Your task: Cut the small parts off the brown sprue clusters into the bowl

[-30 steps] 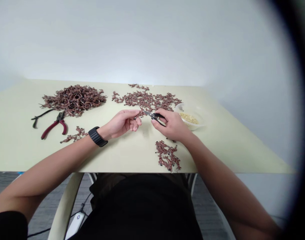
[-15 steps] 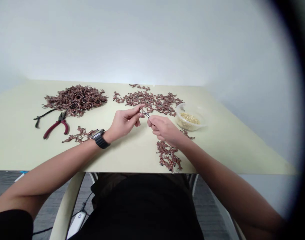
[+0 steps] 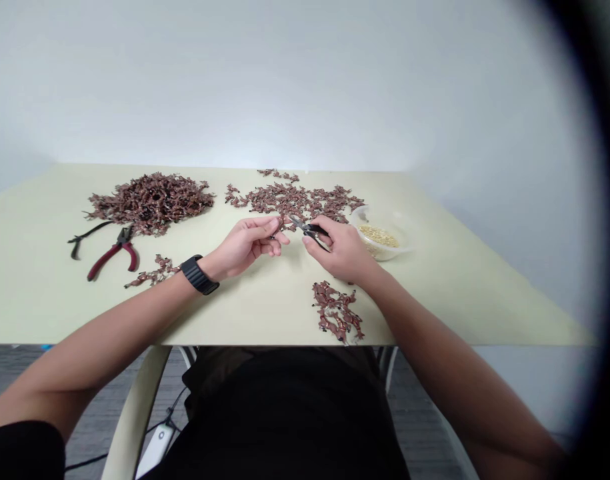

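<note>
My left hand (image 3: 249, 243) pinches a small brown piece at its fingertips, held over the pale table (image 3: 265, 307). My right hand (image 3: 339, 250) grips small black pliers (image 3: 309, 230), whose tip points at that piece. Just beyond the hands lies a spread of brown pieces (image 3: 297, 199). A small heap of the same pieces (image 3: 337, 312) lies below my right wrist near the front edge. A black watch (image 3: 199, 274) is on my left wrist.
A big heap of brown pieces (image 3: 152, 200) sits at the back left. Red-handled pliers (image 3: 112, 252) and a black tool (image 3: 85, 237) lie beside it, with a few brown pieces (image 3: 152, 270) nearby. A clear bowl of small golden bits (image 3: 379, 239) stands right of my right hand.
Half a second ago the hands were turned closer together with the pliers mostly hidden; now my right hand has rolled back, showing the black handles, and the left fingers have curled.
</note>
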`<state>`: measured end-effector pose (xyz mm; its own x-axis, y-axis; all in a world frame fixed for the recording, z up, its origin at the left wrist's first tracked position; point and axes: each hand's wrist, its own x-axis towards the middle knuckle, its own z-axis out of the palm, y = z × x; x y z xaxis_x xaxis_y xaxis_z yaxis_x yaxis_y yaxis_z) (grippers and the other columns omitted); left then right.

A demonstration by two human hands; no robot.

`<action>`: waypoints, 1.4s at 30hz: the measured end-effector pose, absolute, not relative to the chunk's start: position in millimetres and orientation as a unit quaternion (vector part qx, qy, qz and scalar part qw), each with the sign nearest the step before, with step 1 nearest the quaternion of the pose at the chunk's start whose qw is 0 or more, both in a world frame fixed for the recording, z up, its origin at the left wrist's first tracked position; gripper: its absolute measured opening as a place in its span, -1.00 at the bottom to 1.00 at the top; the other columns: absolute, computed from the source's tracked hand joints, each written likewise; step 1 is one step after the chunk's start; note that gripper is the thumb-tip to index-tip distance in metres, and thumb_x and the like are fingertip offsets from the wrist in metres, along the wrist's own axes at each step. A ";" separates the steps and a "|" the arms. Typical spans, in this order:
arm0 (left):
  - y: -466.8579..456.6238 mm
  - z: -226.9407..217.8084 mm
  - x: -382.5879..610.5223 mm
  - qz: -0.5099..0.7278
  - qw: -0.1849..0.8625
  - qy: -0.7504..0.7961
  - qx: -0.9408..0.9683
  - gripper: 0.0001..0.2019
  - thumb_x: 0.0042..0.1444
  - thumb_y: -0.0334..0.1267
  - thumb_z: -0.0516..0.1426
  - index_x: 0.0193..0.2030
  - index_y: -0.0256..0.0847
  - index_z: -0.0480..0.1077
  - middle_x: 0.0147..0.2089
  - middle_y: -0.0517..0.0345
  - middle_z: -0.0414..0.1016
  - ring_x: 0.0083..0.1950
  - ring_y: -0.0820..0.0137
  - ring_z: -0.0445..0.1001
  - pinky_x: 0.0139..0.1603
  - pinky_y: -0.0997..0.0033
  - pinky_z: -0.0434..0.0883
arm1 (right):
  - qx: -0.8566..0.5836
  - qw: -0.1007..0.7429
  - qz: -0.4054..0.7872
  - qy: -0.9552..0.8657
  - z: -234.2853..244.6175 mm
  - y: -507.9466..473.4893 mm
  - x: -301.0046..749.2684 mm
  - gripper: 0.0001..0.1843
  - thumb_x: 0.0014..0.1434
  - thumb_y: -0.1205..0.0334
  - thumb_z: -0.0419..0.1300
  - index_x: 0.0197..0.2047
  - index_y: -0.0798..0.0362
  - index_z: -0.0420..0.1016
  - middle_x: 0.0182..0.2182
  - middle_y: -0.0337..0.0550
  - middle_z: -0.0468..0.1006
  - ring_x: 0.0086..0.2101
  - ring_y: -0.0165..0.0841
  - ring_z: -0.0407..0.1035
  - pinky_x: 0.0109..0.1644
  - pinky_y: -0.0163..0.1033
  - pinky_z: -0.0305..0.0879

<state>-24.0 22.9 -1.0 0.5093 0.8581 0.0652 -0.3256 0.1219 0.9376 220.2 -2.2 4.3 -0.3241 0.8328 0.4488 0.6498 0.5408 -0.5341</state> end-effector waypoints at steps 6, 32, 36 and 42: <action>21.6 -0.2 -25.3 0.402 0.722 0.253 0.503 -0.77 0.28 -0.17 0.34 -0.21 -0.35 0.60 -0.30 0.01 0.68 -0.47 0.52 0.56 -0.39 0.57 0.52 | -0.442 0.334 0.117 -0.824 6.2 -1.7 221.5 -0.74 0.32 0.02 0.21 -0.09 0.03 0.50 -0.49 -0.28 0.37 -0.47 -0.37 0.19 -0.30 -0.20 0.07; 22.1 2.2 -28.6 0.449 0.547 0.297 0.641 -0.62 0.32 -0.07 0.28 0.14 -0.29 0.59 -0.17 -0.06 0.69 -0.33 0.41 0.62 -0.23 0.43 0.59 | -0.456 0.342 0.331 -0.752 12.8 -8.5 218.0 -0.65 0.36 -0.12 0.17 -0.24 0.00 0.42 -0.51 -0.31 0.18 -0.50 -0.40 0.06 -0.42 -0.25 -0.03; 25.4 2.4 -29.1 0.411 0.697 0.269 0.523 -0.77 0.27 -0.15 0.34 -0.14 -0.32 0.61 -0.27 0.00 0.67 -0.43 0.50 0.57 -0.36 0.56 0.53 | -0.460 0.341 0.157 -0.805 9.0 -4.5 220.6 -0.71 0.34 -0.03 0.20 -0.07 0.01 0.48 -0.52 -0.31 0.26 -0.47 -0.36 0.17 -0.32 -0.20 0.06; 23.5 3.3 -30.3 0.386 0.716 0.257 0.522 -0.76 0.30 -0.16 0.31 -0.26 -0.33 0.58 -0.38 0.03 0.63 -0.49 0.52 0.53 -0.42 0.57 0.47 | -0.440 0.326 0.142 -0.825 9.8 -4.8 222.1 -0.72 0.34 0.01 0.18 -0.05 0.02 0.48 -0.42 -0.23 0.43 -0.42 -0.33 0.24 -0.27 -0.19 0.10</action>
